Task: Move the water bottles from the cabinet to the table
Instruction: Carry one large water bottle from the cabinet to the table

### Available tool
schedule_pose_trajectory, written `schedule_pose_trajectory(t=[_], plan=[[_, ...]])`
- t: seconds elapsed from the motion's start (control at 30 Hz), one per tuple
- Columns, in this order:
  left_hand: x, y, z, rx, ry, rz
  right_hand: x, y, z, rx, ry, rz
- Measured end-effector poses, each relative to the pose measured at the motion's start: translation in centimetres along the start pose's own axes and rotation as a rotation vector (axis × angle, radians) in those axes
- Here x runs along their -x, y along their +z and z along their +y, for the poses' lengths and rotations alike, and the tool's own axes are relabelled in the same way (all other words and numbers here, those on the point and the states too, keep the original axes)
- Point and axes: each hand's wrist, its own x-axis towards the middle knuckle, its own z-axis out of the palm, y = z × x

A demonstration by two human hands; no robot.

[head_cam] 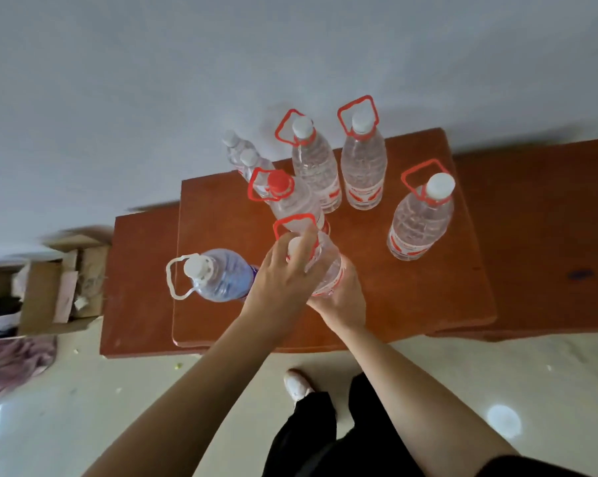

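Note:
Several clear water bottles stand on a red-brown wooden table (411, 297). Both my hands hold one bottle with a red handle ring (327, 266) near the table's front middle. My left hand (284, 280) grips its neck and cap from above. My right hand (342, 301) wraps the body from below and behind. To the left stands a bluish bottle with a white handle (222, 275). A red-capped bottle (290, 201) is just behind the held one. Two tall bottles (316, 166) (363, 163) stand at the back, one more (420, 218) at the right, and two small bottles (246, 160) at the back left.
A lower red-brown cabinet top (135, 287) juts out left of the table, another surface (549, 235) extends right. An open cardboard box (49, 290) and a pinkish cloth (11, 363) lie on the floor at left. My shoe and dark trousers (308, 425) are below.

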Motion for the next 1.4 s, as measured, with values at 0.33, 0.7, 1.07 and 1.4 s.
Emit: schedule_pose_trajectory(t=[0.33, 0.7, 1.07, 1.4], plan=[[1.2, -1.2, 1.8, 0.352, -0.235, -0.051, -0.3, -8.4, -0.1, 0.543, -0.295, -0.175], [7.8, 9.3, 6.3, 0.943, -0.837, -0.507, 1.5, -12.8, 4.4, 1.097, -0.266, -0.391], [7.2, 13.1, 9.1, 0.391, -0.381, -0.638, 1.6, -12.1, 8.7, 1.146, -0.312, -0.403], [3.3, 15.6, 11.0, 0.305, -0.369, -0.662, -1.4, -11.2, 8.5, 1.174, -0.24, -0.436]])
